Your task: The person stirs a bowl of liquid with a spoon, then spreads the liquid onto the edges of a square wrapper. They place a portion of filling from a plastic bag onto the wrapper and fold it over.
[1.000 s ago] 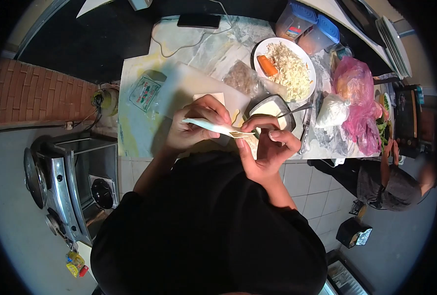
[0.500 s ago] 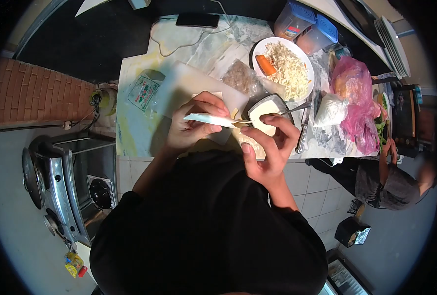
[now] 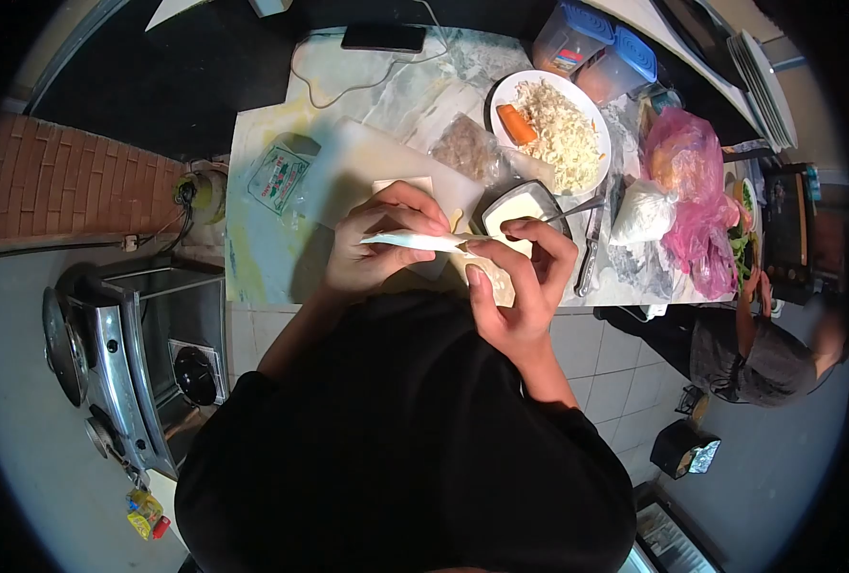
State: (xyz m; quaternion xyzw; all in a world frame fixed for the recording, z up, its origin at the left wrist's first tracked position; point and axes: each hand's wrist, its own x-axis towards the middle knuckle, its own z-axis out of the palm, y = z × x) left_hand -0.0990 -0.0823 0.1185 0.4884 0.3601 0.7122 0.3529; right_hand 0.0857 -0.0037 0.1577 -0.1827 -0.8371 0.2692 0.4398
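Observation:
A thin, pale folded wrapper is pinched between the fingers and thumb of my left hand. My right hand touches the wrapper's right end with its curled fingertips. Just behind my right hand stands a square dark-rimmed container of creamy white paste, with a spoon in it. Beneath my hands lie a white cutting board and flat pale wrapper sheets. Behind them is a bag of brownish filling.
A white plate holds shredded vegetables and a carrot piece. A knife, a white bag and a pink bag are to the right. A phone lies at the back. Another person works at far right.
My right hand has shifted slightly left, and its fingertips now meet the wrapper's end. The thin strip that stretched between the hands no longer shows. The wrapper is a little flatter.

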